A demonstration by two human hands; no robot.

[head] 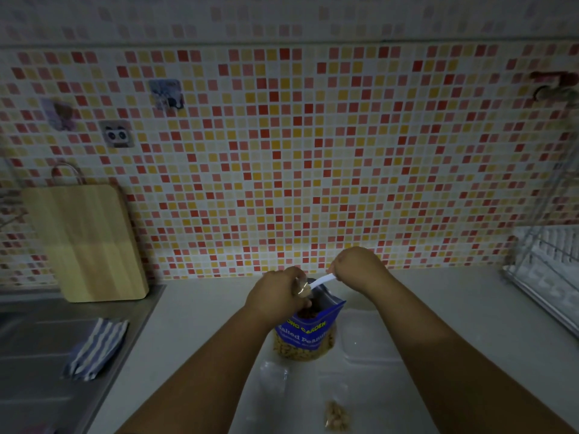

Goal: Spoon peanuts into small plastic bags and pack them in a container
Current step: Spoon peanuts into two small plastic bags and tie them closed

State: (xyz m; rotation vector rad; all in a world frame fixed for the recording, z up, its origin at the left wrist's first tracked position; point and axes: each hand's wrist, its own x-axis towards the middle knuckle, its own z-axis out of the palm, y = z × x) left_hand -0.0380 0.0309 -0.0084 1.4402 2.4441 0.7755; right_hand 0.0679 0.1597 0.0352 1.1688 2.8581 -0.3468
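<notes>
Lowest in the head view, one filled bag [336,415] of peanuts lies on the pale desk [203,324], below one blue peanut pouch [308,333] and one clear container [366,339]. A mosaic tile wall [313,151] rises behind, with one cutting board [84,242] at left. The left hand [275,296] has its fingers pinching one held bag [302,288] above the pouch. The right hand [360,267] has its fingers gripping one white spoon [322,280], whose bowl is at that bag's mouth.

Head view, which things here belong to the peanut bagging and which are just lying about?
In use: peanut pouch, white spoon in the right hand, small bag in the left hand, filled small bag, clear container.
Lying about: cutting board, striped cloth, dish rack.
</notes>
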